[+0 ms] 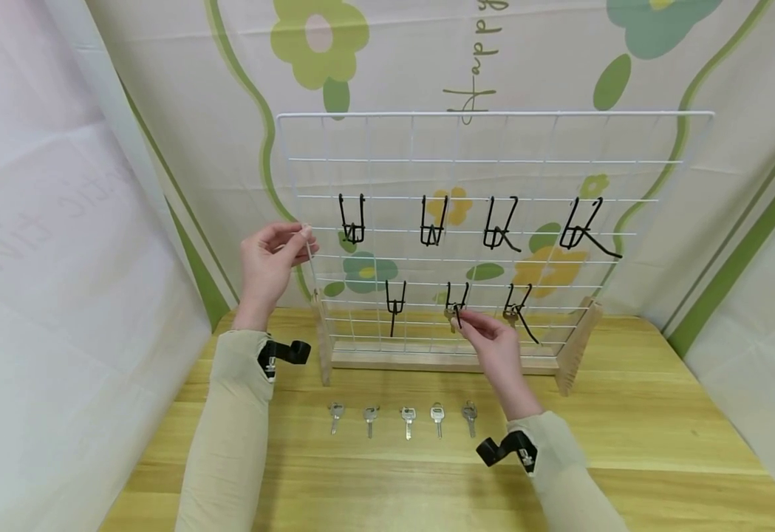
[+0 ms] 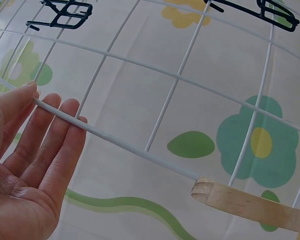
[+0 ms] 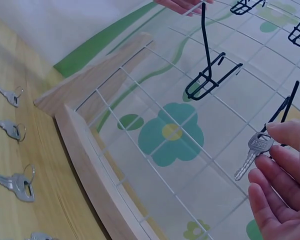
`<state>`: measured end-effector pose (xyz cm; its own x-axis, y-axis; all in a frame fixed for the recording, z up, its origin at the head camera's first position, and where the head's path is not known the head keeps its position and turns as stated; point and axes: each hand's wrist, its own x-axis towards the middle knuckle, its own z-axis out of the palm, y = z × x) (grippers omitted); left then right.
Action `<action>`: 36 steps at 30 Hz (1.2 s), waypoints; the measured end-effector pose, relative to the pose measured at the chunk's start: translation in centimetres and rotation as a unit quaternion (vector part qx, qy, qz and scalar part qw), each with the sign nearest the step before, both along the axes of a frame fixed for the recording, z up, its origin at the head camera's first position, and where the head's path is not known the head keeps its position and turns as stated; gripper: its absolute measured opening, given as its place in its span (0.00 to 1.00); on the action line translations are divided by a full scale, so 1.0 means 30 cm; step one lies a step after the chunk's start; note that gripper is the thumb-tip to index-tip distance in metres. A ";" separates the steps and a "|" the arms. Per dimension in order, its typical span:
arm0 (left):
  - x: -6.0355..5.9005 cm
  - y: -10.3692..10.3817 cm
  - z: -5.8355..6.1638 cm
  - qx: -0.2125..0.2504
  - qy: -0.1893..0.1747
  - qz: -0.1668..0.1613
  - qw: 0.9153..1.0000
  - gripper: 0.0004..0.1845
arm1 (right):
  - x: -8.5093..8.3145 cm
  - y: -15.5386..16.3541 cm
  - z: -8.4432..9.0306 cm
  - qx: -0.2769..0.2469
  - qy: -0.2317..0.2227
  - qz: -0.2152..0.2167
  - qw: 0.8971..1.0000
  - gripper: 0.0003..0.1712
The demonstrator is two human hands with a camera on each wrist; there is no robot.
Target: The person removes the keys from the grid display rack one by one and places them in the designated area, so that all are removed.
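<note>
right hand (image 1: 493, 341) pinching a key (image 3: 253, 152) at a hook (image 1: 456, 301), left hand (image 1: 269, 258) pinching the grid's edge (image 2: 125, 145)

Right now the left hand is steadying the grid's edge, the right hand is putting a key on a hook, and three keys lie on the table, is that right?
Not quite: five keys lie on the table, not three, as the head view shows. The rest holds: the left hand grips the grid edge, and the right hand holds a key at a hook.
</note>
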<state>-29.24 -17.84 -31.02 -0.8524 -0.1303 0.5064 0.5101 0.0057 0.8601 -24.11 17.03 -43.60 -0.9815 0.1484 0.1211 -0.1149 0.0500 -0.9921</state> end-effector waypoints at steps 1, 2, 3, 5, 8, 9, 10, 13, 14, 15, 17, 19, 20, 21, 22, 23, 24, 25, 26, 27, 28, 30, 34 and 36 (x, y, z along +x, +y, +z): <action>0.000 0.000 0.000 -0.001 -0.001 0.001 1.000 0.11 | -0.003 -0.004 0.001 -0.007 -0.001 0.001 1.000 0.17; 0.000 0.000 0.001 0.000 -0.001 0.001 1.000 0.11 | -0.006 -0.008 0.001 -0.016 0.000 0.002 1.000 0.17; 0.000 -0.001 0.001 0.000 -0.002 0.001 1.000 0.11 | -0.007 -0.011 0.002 -0.023 0.000 0.003 1.000 0.16; 0.001 -0.001 0.001 0.000 -0.006 0.001 1.000 0.11 | -0.009 -0.017 0.004 -0.029 -0.001 0.001 1.000 0.16; 0.000 -0.003 -0.002 0.002 -0.012 -0.002 1.000 0.12 | -0.009 -0.023 0.009 -0.041 -0.001 -0.001 0.999 0.15; 0.000 -0.003 -0.004 0.003 -0.014 -0.003 1.000 0.12 | -0.010 -0.025 0.010 -0.045 -0.002 -0.002 0.999 0.15; -0.001 -0.004 -0.006 0.003 -0.016 -0.004 1.000 0.13 | -0.010 -0.027 0.011 -0.048 -0.002 -0.003 0.999 0.14; -0.002 -0.004 -0.011 0.007 -0.021 -0.006 1.000 0.14 | -0.011 -0.031 0.013 -0.053 -0.004 -0.004 0.999 0.15; -0.003 -0.005 -0.012 0.008 -0.023 -0.007 1.000 0.14 | -0.011 -0.032 0.013 -0.054 -0.005 -0.003 0.999 0.15; -0.003 -0.004 -0.013 0.008 -0.025 -0.006 1.000 0.14 | -0.012 -0.032 0.014 -0.053 -0.004 -0.003 0.999 0.15; -0.004 -0.004 -0.015 0.011 -0.025 -0.006 1.000 0.15 | -0.012 -0.033 0.014 -0.050 -0.004 -0.003 0.999 0.15; -0.006 -0.003 -0.015 0.014 -0.025 -0.007 1.000 0.17 | -0.013 -0.034 0.014 -0.047 -0.001 -0.002 0.999 0.16; -0.006 -0.002 -0.014 0.015 -0.025 -0.007 1.000 0.18 | -0.013 -0.034 0.015 -0.045 0.000 -0.002 0.999 0.16; -0.007 -0.001 -0.013 0.016 -0.024 -0.007 1.000 0.18 | -0.014 -0.034 0.016 -0.044 0.000 -0.003 0.999 0.16; -0.007 -0.001 -0.013 0.016 -0.024 -0.007 1.000 0.19 | -0.014 -0.034 0.016 -0.043 0.001 -0.004 0.999 0.16; -0.007 -0.001 -0.012 0.016 -0.024 -0.007 1.000 0.19 | -0.015 -0.034 0.017 -0.042 0.001 -0.004 0.999 0.16; -0.007 0.000 -0.011 0.016 -0.025 -0.006 1.000 0.19 | -0.015 -0.034 0.018 -0.043 0.002 -0.005 0.999 0.16; -0.007 0.001 -0.010 0.015 -0.025 -0.005 1.000 0.19 | -0.015 -0.034 0.019 -0.044 0.003 -0.006 0.999 0.16; -0.007 0.002 -0.009 0.016 -0.025 -0.005 1.000 0.19 | -0.016 -0.033 0.019 -0.045 0.005 -0.006 0.999 0.16; -0.006 0.003 -0.008 0.016 -0.025 -0.004 1.000 0.18 | -0.016 -0.033 0.019 -0.046 0.008 -0.006 0.999 0.16; -0.006 0.004 -0.007 0.014 -0.024 -0.002 1.000 0.17 | -0.016 -0.032 0.019 -0.046 0.010 -0.005 0.999 0.16; -0.004 0.006 -0.006 0.010 -0.022 0.003 1.000 0.16 | -0.013 -0.031 0.018 -0.048 0.016 -0.003 0.999 0.17; -0.003 0.007 -0.006 0.002 -0.017 0.010 1.000 0.15 | -0.001 -0.028 0.015 -0.046 0.019 -0.004 0.999 0.16; -0.003 0.008 -0.006 0.002 -0.013 0.010 1.000 0.14 | 0.006 -0.027 0.017 -0.044 0.021 -0.007 0.999 0.15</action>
<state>-29.34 -17.62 -31.20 -0.8627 -0.1499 0.4829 0.4868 0.0118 0.8734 -23.92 16.22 -43.10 -0.9733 0.1748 0.1486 -0.1571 -0.0359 -0.9869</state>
